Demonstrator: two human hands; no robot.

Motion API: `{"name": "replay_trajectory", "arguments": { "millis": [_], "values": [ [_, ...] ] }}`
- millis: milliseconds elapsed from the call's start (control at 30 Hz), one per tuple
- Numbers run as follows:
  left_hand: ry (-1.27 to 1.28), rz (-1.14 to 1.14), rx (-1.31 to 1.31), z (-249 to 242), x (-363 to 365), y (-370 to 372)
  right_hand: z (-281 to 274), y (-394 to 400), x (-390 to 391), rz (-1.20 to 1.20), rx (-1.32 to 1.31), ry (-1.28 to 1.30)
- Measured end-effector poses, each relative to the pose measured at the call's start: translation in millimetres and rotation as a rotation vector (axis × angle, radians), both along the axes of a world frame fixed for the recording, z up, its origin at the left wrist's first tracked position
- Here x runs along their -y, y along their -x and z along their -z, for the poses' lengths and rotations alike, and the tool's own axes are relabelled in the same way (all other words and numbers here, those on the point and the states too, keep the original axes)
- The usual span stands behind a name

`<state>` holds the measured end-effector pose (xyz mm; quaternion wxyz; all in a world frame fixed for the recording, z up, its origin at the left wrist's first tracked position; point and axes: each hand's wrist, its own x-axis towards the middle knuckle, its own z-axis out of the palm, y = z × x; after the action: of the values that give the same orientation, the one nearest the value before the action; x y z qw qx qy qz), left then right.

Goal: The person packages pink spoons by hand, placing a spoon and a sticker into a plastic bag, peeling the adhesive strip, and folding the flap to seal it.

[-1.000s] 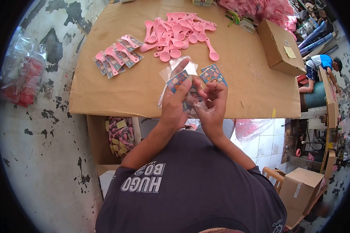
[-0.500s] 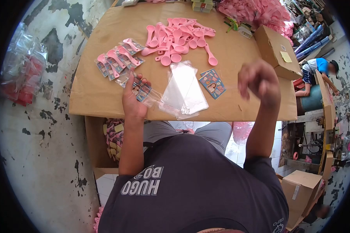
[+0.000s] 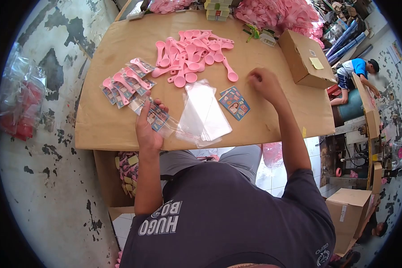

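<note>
My left hand [image 3: 149,127] is closed on a clear plastic bag with a blue printed card [image 3: 158,120] inside, at the table's left front. My right hand [image 3: 265,84] hovers right of the loose blue printed cards [image 3: 236,103]; motion smears its bent fingers, and I cannot make out anything in them. Between the hands lies a stack of clear plastic bags [image 3: 205,114]. Beyond it is a heap of pink measuring spoons [image 3: 192,51], one spoon [image 3: 230,71] lying apart. Several bagged spoons with cards [image 3: 125,82] overlap beyond my left hand.
A cardboard box [image 3: 306,60] stands on the table's right side. Bulk pink spoons in plastic [image 3: 281,18] are piled at the back, near a small clear container [image 3: 268,38]. Bags hang on the left wall [image 3: 53,178]. A person [image 3: 357,73] sits at the far right.
My right hand has moved left and farther over the table, toward the loose cards. My left hand still holds the bag with the card. The view has shifted slightly.
</note>
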<state>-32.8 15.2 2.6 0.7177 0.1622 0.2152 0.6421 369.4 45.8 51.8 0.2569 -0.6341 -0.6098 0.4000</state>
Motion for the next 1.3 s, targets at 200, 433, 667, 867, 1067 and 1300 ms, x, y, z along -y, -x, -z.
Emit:
{"name": "replay_trajectory", "arguments": {
  "millis": [200,433,667,867,1067,1300],
  "values": [
    [-0.016,0.006,-0.01,-1.1,-0.2,-2.0,-44.7,-20.3,-6.7,0.258,0.225,-0.371],
    [0.0,0.006,-0.03,-3.1,0.3,-2.1,-16.3,21.4,-56.6,-0.344,0.492,-0.674],
    [-0.003,0.008,-0.05,-8.6,2.6,-2.8,-37.3,25.3,-72.2,-0.501,0.614,-0.624],
    [0.0,0.014,-0.092,-7.3,-1.3,-2.9,-33.2,12.5,-116.9,-0.198,-0.028,-0.324],
    [-0.022,0.04,-0.057,-4.7,-2.3,-1.7,15.3,34.0,-187.0,-0.044,-0.084,-0.497],
    [-0.011,0.022,-0.05,-5.5,-1.6,-2.5,54.9,71.3,-166.4,-0.19,0.375,-0.669]
  ]
}}
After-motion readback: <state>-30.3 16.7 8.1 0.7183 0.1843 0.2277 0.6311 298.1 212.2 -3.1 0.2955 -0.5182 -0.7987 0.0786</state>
